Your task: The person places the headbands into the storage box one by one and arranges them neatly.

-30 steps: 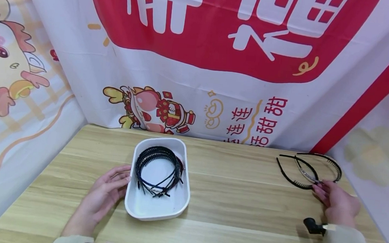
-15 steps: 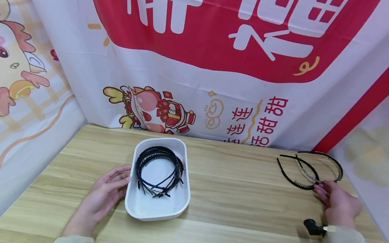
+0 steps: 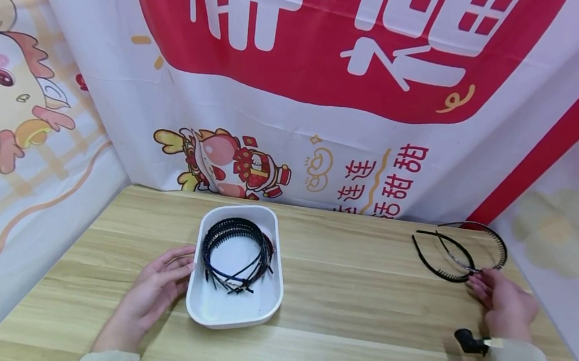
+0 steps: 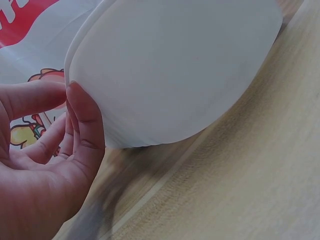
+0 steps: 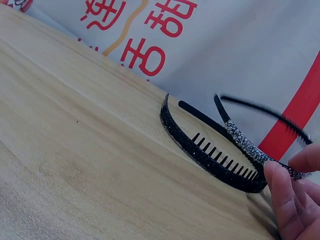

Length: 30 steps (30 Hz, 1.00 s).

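Note:
My left hand (image 3: 156,286) rests beside the white tray (image 3: 230,318), its fingertips touching the outer wall near the rim. In the left wrist view, the fingers (image 4: 86,122) lie against that wall. Inside the tray lie several dark headbands (image 3: 234,230), stacked in a ring. At the far right, my right hand (image 3: 509,302) pinches a silver glitter headband (image 5: 242,142) between thumb and fingers. The held headband is tilted, with its far arm raised. Beneath and left of it, a black toothed headband (image 5: 212,162) lies on the table, partly overlapped.
The wooden table (image 3: 351,299) stretches between the tray and the right hand. Printed cloth (image 3: 300,107) hangs along the back edge, and more cloth closes off both sides. A black camera mount (image 3: 471,341) sits by the right wrist.
The silver headband in my right hand tilts a little, its far arm shifting slightly up and left. The tray, the left hand and the black headband stay put.

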Available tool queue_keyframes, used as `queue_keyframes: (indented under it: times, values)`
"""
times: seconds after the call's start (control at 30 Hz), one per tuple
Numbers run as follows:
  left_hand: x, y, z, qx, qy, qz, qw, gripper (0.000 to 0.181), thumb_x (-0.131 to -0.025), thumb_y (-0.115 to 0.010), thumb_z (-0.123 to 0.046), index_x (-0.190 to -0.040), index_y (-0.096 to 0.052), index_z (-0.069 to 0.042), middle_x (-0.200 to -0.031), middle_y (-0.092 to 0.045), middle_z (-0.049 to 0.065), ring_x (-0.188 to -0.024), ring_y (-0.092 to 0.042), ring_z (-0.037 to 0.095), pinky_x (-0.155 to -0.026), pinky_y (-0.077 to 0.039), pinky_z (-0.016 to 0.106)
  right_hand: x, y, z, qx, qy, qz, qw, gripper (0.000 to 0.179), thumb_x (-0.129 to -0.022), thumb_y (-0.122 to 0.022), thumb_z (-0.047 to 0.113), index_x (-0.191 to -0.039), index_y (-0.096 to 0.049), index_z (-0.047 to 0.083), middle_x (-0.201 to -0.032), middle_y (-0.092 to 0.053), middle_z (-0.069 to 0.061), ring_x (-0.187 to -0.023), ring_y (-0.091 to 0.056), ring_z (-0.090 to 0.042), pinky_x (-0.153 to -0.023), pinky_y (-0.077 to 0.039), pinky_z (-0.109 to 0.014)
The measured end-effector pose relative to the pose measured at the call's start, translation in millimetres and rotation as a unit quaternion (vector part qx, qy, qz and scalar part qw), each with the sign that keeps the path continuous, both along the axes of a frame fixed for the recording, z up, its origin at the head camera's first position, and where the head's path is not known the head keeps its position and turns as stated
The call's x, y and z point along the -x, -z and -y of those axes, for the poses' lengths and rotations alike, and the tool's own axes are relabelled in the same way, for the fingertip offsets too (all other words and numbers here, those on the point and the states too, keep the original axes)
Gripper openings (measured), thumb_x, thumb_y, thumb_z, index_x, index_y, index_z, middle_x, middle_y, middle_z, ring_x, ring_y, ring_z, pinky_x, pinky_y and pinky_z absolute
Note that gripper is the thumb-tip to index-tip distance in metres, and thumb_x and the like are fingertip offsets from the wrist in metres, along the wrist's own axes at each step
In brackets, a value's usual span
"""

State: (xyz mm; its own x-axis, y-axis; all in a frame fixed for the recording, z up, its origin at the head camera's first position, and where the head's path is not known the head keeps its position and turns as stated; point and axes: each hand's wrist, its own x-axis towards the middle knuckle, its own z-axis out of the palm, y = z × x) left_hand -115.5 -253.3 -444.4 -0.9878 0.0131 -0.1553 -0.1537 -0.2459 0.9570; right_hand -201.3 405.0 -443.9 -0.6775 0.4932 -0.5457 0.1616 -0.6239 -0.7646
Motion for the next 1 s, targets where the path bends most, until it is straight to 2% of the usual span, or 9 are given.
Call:
queue_keyframes:
  times: [0.27, 0.57, 0.7, 0.8, 0.9, 1.0]
  values:
    - [0.2, 0.1, 0.0, -0.003, -0.001, 0.002, 1.0000, 0.036, -0.105, -0.059, 0.001, -0.128, -0.069, -0.025, -0.116, -0.074, -0.007, -0.107, -0.070, 0.009, -0.095, -0.061, 0.027, -2.0, -3.3, 2.4, -0.020, -0.024, 0.012, 0.9994, 0.022, -0.098, -0.078, 0.009, -0.076, -0.080, 0.014, -0.070, -0.079, -0.002, -0.062, -0.079, -0.016, -0.057, -0.065, -0.028]
    - [0.4, 0.9, 0.0, -0.003, 0.000, -0.002, 1.0000, 0.036, -0.105, -0.058, 0.001, -0.128, -0.069, -0.024, -0.115, -0.074, -0.007, -0.107, -0.070, 0.009, -0.095, -0.061, 0.027, -5.2, -4.4, 8.7, -0.052, -0.046, -0.022, 0.9974, 0.014, -0.095, -0.081, 0.008, -0.083, -0.082, 0.016, -0.075, -0.080, 0.000, -0.065, -0.078, -0.014, -0.061, -0.065, -0.026]
    - [0.5, 1.0, 0.0, -0.004, 0.000, -0.003, 1.0000, 0.036, -0.105, -0.058, 0.001, -0.128, -0.069, -0.024, -0.116, -0.074, -0.007, -0.108, -0.071, 0.009, -0.095, -0.061, 0.027, -6.6, -6.5, 12.5, -0.075, -0.077, -0.057, 0.9926, 0.010, -0.095, -0.082, 0.010, -0.087, -0.081, 0.017, -0.078, -0.080, 0.001, -0.068, -0.078, -0.011, -0.063, -0.064, -0.023]
    - [0.5, 0.8, -0.3, -0.005, 0.001, -0.002, 1.0000, 0.036, -0.105, -0.058, 0.001, -0.128, -0.069, -0.024, -0.116, -0.074, -0.007, -0.108, -0.071, 0.009, -0.096, -0.061, 0.028, -6.1, -10.7, 15.9, -0.099, -0.113, -0.068, 0.9863, 0.008, -0.096, -0.082, 0.015, -0.090, -0.081, 0.019, -0.081, -0.080, 0.002, -0.071, -0.078, -0.010, -0.066, -0.064, -0.022]
    - [0.4, 0.7, -0.5, -0.007, 0.002, -0.003, 1.0000, 0.036, -0.105, -0.058, 0.001, -0.129, -0.069, -0.023, -0.116, -0.074, -0.006, -0.108, -0.071, 0.009, -0.096, -0.061, 0.028, -5.2, -16.0, 19.0, -0.099, -0.150, -0.092, 0.9794, 0.007, -0.098, -0.081, 0.016, -0.092, -0.082, 0.019, -0.083, -0.081, 0.002, -0.075, -0.079, -0.010, -0.071, -0.065, -0.021]
    - [0.4, 1.0, -0.5, -0.007, 0.003, -0.004, 1.0000, 0.036, -0.105, -0.058, 0.001, -0.129, -0.068, -0.023, -0.116, -0.074, -0.006, -0.108, -0.071, 0.009, -0.096, -0.061, 0.028, -4.6, -21.4, 22.3, -0.077, -0.186, -0.131, 0.9707, 0.008, -0.101, -0.076, 0.014, -0.095, -0.082, 0.016, -0.086, -0.081, 0.000, -0.078, -0.080, -0.012, -0.074, -0.065, -0.022]
